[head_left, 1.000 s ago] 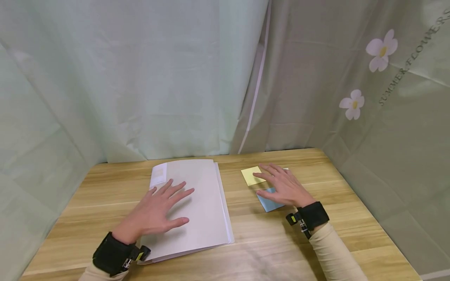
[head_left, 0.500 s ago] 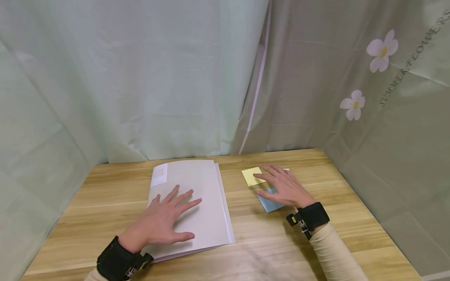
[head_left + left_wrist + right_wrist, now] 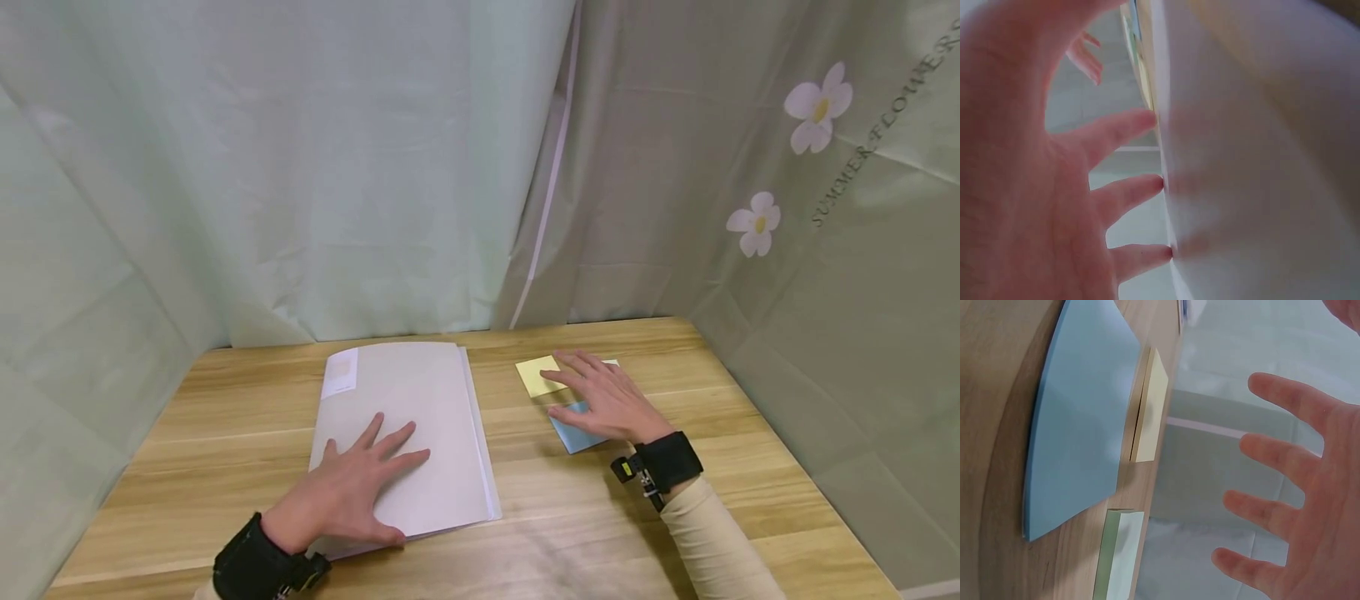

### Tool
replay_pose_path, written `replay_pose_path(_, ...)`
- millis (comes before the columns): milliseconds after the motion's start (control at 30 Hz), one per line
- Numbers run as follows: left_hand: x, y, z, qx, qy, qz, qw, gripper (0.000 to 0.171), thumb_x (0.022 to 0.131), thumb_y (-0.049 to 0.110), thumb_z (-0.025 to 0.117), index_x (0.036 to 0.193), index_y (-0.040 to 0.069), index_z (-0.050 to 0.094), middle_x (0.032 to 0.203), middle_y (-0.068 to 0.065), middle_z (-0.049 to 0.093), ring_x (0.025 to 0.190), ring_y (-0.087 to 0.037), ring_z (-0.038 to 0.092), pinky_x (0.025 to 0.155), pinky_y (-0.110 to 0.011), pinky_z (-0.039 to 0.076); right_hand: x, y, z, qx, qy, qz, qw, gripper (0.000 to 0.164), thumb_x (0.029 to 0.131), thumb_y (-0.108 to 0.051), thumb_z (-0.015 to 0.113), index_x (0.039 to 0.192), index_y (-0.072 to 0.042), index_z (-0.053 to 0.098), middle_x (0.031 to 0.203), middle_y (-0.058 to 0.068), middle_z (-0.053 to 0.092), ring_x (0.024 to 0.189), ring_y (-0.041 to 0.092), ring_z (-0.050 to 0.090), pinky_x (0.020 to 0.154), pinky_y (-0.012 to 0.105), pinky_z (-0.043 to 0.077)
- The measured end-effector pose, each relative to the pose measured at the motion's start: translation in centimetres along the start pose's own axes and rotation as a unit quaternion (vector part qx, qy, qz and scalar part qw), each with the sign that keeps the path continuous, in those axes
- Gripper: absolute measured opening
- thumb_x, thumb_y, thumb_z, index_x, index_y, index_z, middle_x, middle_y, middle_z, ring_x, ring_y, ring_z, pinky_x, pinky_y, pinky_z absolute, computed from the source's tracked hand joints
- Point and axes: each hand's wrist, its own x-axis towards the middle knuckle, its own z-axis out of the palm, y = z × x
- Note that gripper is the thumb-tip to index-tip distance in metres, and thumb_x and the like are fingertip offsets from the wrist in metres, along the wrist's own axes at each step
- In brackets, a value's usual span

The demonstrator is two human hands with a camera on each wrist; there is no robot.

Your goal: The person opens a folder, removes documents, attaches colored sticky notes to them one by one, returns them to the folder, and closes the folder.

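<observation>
A closed folder (image 3: 431, 400) with a pale grey cover and a white label (image 3: 341, 372) at its upper left corner lies on the left half of the table. My left hand (image 3: 348, 492) is spread over its lower part. In the left wrist view its fingertips (image 3: 1161, 182) touch the cover. My right hand (image 3: 607, 402) hovers, fingers apart, above a blue sticky-note pad (image 3: 1079, 419), a yellow pad (image 3: 1152, 409) and a pale green pad (image 3: 1120, 556). The right wrist view shows a gap between that hand and the pads. In the head view it hides most of the green pad.
The wooden table (image 3: 540, 533) has curtains (image 3: 375, 167) behind it and along both sides. The right curtain (image 3: 840, 333) carries white flowers and lettering. Loose sheet edges (image 3: 480, 442) show along the folder's right side.
My left hand has moved down toward the near edge of the folder and slightly right, lowering onto the cover. My right hand has stayed in place over the pads.
</observation>
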Motion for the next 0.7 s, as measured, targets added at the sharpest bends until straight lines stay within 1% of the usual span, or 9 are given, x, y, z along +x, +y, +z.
replay_pose_path(100, 0.1, 0.0, 0.1, 0.004, -0.004, -0.002, 1.0000, 0.110, 0.067, 0.076, 0.097, 0.161, 0.031, 0.062, 0.180, -0.012, 0.045, 0.165, -0.062, 0.034, 0.091, -0.102, 0.038, 0.0, 0.0, 0.0, 0.001, 0.000, 0.003, 1.000, 0.064, 0.104, -0.060, 0.068, 0.160, -0.030, 0.064, 0.178, 0.010, 0.050, 0.163, 0.046, 0.048, 0.114, 0.091, 0.040)
replay_pose_path(200, 0.1, 0.0, 0.2, 0.011, -0.004, -0.003, 0.9999, 0.113, 0.064, 0.078, 0.097, 0.161, 0.031, 0.062, 0.180, -0.012, 0.045, 0.165, -0.062, 0.035, 0.091, -0.102, 0.038, 0.0, 0.0, -0.1, 0.001, 0.000, 0.005, 1.000, 0.063, 0.104, -0.059, 0.068, 0.160, -0.030, 0.064, 0.178, 0.011, 0.050, 0.163, 0.047, 0.048, 0.114, 0.092, 0.038)
replay_pose_path(467, 0.4, -0.1, 0.3, 0.009, -0.013, -0.006, 0.9999, 0.106, 0.071, 0.077, 0.093, 0.161, 0.032, 0.061, 0.181, -0.011, 0.044, 0.166, -0.062, 0.034, 0.094, -0.104, 0.035, 0.0, 0.0, -0.1, 0.004, -0.003, 0.006, 1.000, 0.062, 0.105, -0.059, 0.067, 0.159, -0.030, 0.065, 0.178, 0.011, 0.050, 0.163, 0.048, 0.047, 0.114, 0.092, 0.038)
replay_pose_path(700, 1.4, -1.3, 0.5, 0.016, 0.004, 0.000, 0.9999, 0.105, 0.071, 0.074, 0.093, 0.162, 0.030, 0.061, 0.181, -0.011, 0.045, 0.166, -0.061, 0.034, 0.096, -0.105, 0.032, 0.0, 0.2, 0.1, 0.000, -0.005, -0.005, 1.000, 0.063, 0.105, -0.058, 0.067, 0.160, -0.028, 0.064, 0.177, 0.013, 0.050, 0.163, 0.048, 0.048, 0.118, 0.081, 0.045)
